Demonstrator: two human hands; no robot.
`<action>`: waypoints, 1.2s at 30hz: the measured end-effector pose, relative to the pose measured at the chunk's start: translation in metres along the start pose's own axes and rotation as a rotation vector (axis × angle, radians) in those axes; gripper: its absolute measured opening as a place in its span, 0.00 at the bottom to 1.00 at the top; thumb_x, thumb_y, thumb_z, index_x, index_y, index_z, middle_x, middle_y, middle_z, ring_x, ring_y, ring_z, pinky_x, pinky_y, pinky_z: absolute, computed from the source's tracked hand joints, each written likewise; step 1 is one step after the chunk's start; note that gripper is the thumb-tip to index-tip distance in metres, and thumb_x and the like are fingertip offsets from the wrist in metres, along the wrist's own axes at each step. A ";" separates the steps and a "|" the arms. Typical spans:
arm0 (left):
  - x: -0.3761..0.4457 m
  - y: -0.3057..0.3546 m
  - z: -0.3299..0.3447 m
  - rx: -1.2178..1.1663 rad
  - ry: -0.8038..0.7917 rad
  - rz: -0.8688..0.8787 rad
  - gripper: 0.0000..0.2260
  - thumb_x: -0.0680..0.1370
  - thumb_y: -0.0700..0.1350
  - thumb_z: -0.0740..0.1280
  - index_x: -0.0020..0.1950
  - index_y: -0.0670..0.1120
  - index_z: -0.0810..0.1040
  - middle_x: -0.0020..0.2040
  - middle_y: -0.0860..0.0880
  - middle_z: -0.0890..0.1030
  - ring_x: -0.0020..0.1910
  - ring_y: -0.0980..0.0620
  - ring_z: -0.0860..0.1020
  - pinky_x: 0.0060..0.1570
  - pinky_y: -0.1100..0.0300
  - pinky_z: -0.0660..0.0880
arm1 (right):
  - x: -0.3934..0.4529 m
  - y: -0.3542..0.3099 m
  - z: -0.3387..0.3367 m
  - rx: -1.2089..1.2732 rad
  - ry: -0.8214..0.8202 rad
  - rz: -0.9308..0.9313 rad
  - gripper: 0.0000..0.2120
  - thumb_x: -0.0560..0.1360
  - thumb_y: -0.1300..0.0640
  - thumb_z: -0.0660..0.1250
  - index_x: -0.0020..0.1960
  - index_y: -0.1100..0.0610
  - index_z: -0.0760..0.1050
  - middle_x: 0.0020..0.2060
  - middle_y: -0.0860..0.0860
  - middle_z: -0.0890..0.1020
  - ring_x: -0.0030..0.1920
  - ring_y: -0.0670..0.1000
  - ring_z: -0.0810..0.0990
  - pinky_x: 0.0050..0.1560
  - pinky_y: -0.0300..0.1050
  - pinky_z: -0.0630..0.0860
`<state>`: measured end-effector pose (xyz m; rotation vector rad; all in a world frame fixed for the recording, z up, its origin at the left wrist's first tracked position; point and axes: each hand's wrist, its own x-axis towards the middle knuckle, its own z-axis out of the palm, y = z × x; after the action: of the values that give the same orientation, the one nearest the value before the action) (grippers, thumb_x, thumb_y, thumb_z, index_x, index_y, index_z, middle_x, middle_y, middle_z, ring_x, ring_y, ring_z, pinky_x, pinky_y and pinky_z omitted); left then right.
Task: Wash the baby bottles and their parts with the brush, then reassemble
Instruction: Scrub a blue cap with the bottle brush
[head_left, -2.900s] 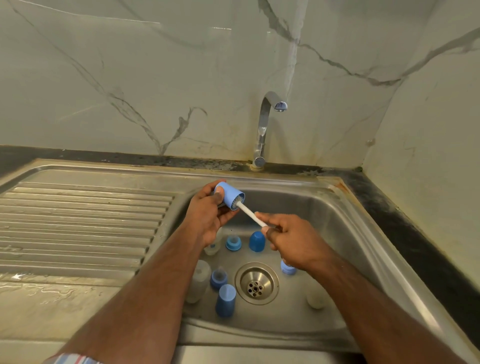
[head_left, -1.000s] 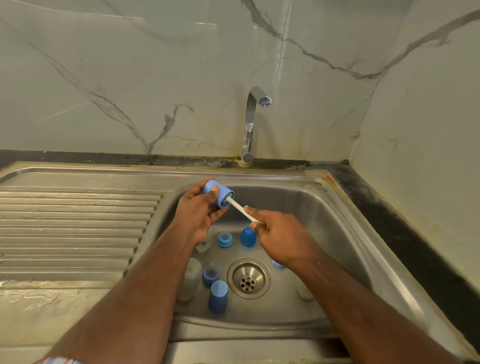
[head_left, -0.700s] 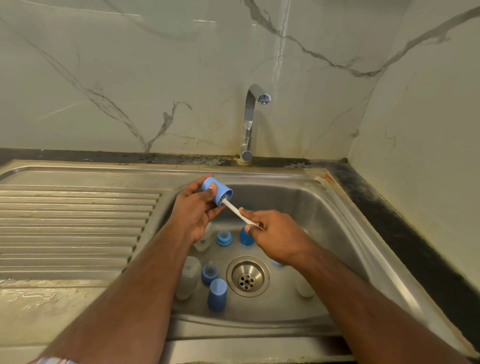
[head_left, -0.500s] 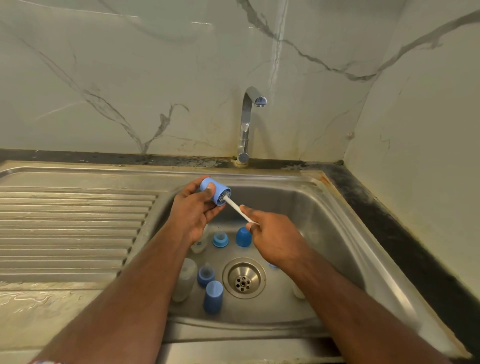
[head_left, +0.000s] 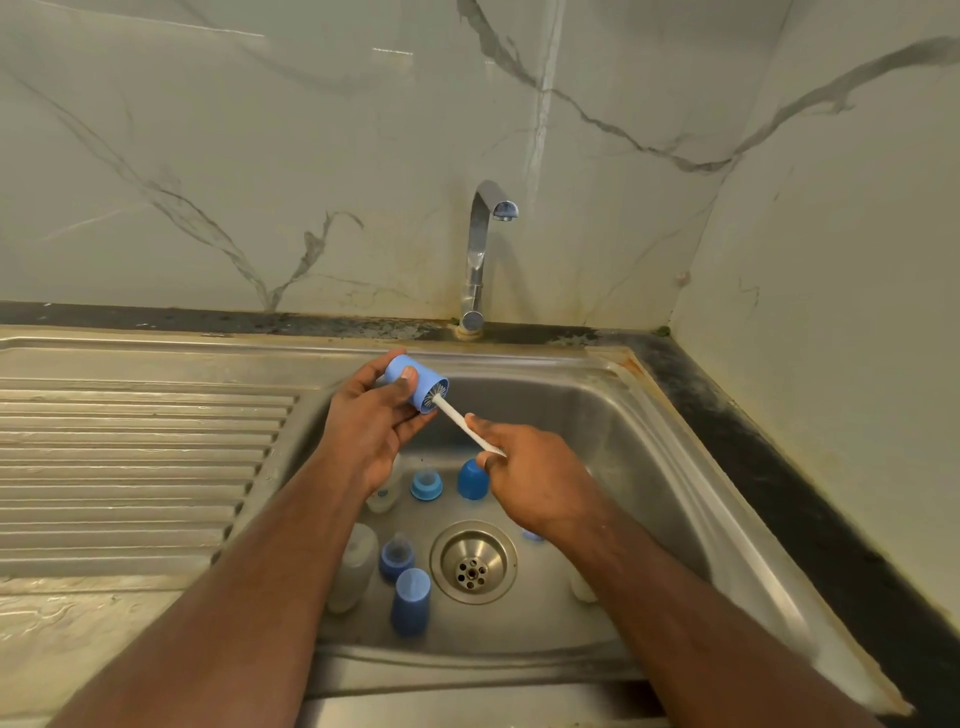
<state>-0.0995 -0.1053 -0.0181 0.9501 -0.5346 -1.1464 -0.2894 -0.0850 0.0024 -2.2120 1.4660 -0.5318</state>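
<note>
- Left hand (head_left: 371, 426) raised over the back-left corner of the steel sink (head_left: 670, 452), fingers and thumb curled around a light blue bottle cap (head_left: 415, 382).
- Cap held on its side, open mouth turned to the right and a little down.
- Right hand (head_left: 540, 475) just beside, lower and to the right, pinching the white handle of the bottle brush (head_left: 465, 423) between thumb and fingers.
- Brush head pushed inside the cap, bristles visible at the rim; handle slanted from the cap down to the right hand.
- On the sink floor, behind the drain (head_left: 472, 561): 1 blue nipple ring (head_left: 426, 483) and 1 dark blue cap (head_left: 471, 480) standing side by side, close but apart.
- Left of them, 1 clear bottle (head_left: 387, 493), partly hidden by the left wrist.
- Left of the drain: 1 cloudy bottle (head_left: 356, 566), then 1 blue ring with nipple (head_left: 396, 556), and in front 1 blue cap (head_left: 411, 600) upright, mouth down.
- Under the right forearm, a small blue part (head_left: 532, 535) and a pale part (head_left: 581, 590), both too hidden to name exactly.
- Chrome faucet (head_left: 480, 249) at the back wall, no water visible.
- Ribbed draining board (head_left: 135, 467) to the left of the basin.
</note>
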 end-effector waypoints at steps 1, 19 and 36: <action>0.000 0.001 0.000 -0.002 0.003 0.002 0.17 0.80 0.38 0.69 0.69 0.44 0.76 0.60 0.37 0.82 0.52 0.41 0.86 0.46 0.52 0.84 | 0.002 0.000 -0.001 0.045 -0.029 0.007 0.22 0.82 0.53 0.62 0.75 0.39 0.67 0.59 0.46 0.82 0.50 0.48 0.81 0.52 0.43 0.77; -0.004 0.006 -0.004 -0.075 -0.011 -0.014 0.18 0.80 0.36 0.69 0.70 0.43 0.76 0.59 0.37 0.82 0.49 0.42 0.86 0.48 0.50 0.84 | 0.001 0.001 -0.002 0.032 0.006 -0.066 0.21 0.82 0.52 0.62 0.74 0.39 0.68 0.61 0.46 0.82 0.55 0.49 0.80 0.59 0.46 0.77; -0.002 0.007 -0.007 -0.106 -0.019 -0.017 0.17 0.80 0.36 0.68 0.69 0.44 0.76 0.57 0.38 0.83 0.50 0.42 0.86 0.49 0.50 0.84 | 0.002 0.005 -0.003 0.192 0.014 -0.053 0.20 0.81 0.52 0.65 0.72 0.41 0.72 0.57 0.40 0.81 0.42 0.38 0.76 0.49 0.34 0.70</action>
<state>-0.0915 -0.0998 -0.0158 0.8547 -0.4773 -1.1884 -0.2937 -0.0892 0.0020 -2.1045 1.3079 -0.6775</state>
